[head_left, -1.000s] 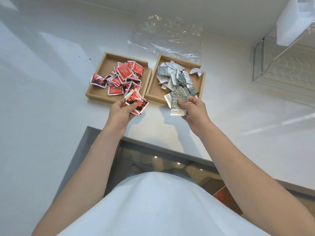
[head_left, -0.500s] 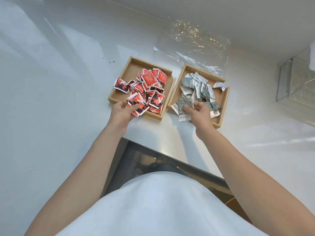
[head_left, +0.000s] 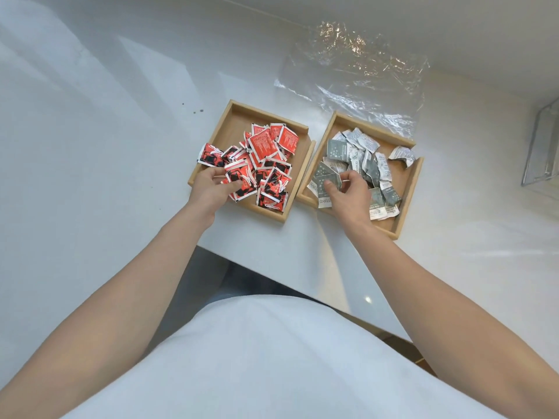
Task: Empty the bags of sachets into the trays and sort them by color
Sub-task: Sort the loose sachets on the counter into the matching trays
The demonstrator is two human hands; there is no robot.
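Two wooden trays sit side by side on the white counter. The left tray (head_left: 236,116) holds a pile of red sachets (head_left: 266,149). The right tray (head_left: 408,189) holds a pile of grey sachets (head_left: 363,155). My left hand (head_left: 211,189) is over the near left corner of the left tray, fingers closed on a bunch of red sachets (head_left: 239,182). My right hand (head_left: 348,195) is over the near left part of the right tray, gripping a few grey sachets (head_left: 325,179) between thumb and fingers.
An empty clear plastic bag (head_left: 357,74) lies crumpled behind the right tray. A clear acrylic holder (head_left: 541,146) stands at the right edge. The counter's front edge (head_left: 272,267) runs just below the trays, near my white shirt.
Both hands have moved forward from the counter in front of the trays to over the trays, carrying their sachets. The camera view has shifted, so the trays sit lower and more to the right.
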